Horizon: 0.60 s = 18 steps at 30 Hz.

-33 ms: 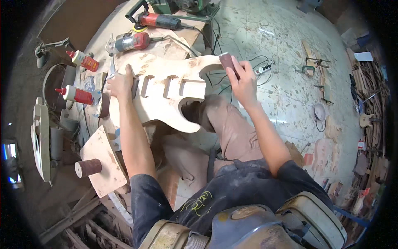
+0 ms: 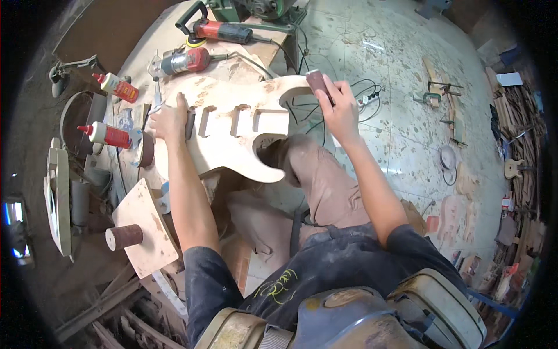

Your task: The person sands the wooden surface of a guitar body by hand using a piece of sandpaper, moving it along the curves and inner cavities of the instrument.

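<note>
A pale wooden electric guitar body with routed cavities lies at the bench's edge, its two horns extending over my lap. My left hand grips its left end, thumb on the upper face; the fingers' undersides are hidden. In my right hand is a brown sanding block, pinched between thumb and fingers at the tip of the far horn. Whether the block touches the wood there I cannot tell.
Beyond the body lie a red-and-black polisher and a red-and-grey power tool. Two red-capped glue bottles are at the left. A board with a sanding drum sits nearer. Cables cross the floor at right.
The guitar body has tilted very slightly, its near horn a little higher in the picture. My right hand and the sanding block have shifted slightly up and left.
</note>
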Each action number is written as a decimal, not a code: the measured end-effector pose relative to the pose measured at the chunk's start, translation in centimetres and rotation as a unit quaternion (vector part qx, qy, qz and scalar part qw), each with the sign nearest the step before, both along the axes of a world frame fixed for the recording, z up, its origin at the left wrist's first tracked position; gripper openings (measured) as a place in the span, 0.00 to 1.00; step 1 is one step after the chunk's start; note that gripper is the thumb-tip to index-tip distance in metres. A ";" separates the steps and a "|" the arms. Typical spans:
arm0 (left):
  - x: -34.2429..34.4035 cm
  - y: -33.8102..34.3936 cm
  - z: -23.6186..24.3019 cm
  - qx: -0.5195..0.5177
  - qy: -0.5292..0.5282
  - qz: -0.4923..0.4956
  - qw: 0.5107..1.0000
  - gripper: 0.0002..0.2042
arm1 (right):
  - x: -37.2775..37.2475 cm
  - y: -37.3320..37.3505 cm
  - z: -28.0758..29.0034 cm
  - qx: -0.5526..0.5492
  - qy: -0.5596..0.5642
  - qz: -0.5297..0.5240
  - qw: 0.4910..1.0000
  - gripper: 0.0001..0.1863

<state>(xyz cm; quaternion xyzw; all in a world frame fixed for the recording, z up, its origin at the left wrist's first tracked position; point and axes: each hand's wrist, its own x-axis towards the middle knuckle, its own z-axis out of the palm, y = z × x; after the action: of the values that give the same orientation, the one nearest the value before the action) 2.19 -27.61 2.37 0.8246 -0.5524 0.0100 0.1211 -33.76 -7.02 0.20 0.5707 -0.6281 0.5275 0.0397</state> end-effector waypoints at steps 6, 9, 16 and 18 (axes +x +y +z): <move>-3.1 -0.3 2.0 -0.104 -0.003 -0.177 0.979 0.27 | -1.4 -4.0 0.4 0.005 0.017 0.001 1.000 0.20; -6.7 -1.8 3.6 -0.102 0.114 -0.394 0.906 0.17 | 0.8 -3.3 -0.3 0.019 -0.043 0.000 0.999 0.20; -13.6 -1.9 1.0 0.049 0.156 -0.564 0.810 0.25 | 3.9 -2.2 -2.0 0.025 -0.019 0.038 0.999 0.21; -14.1 -1.8 0.1 0.067 0.153 -0.561 0.811 0.27 | 3.5 -3.1 -2.4 0.003 0.011 0.046 0.999 0.22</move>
<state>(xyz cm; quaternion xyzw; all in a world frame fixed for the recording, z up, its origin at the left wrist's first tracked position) -11.86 -29.44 2.52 0.3683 -0.8928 -0.2231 0.1326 -30.24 -10.07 -2.15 0.6049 -0.6024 0.5204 0.0207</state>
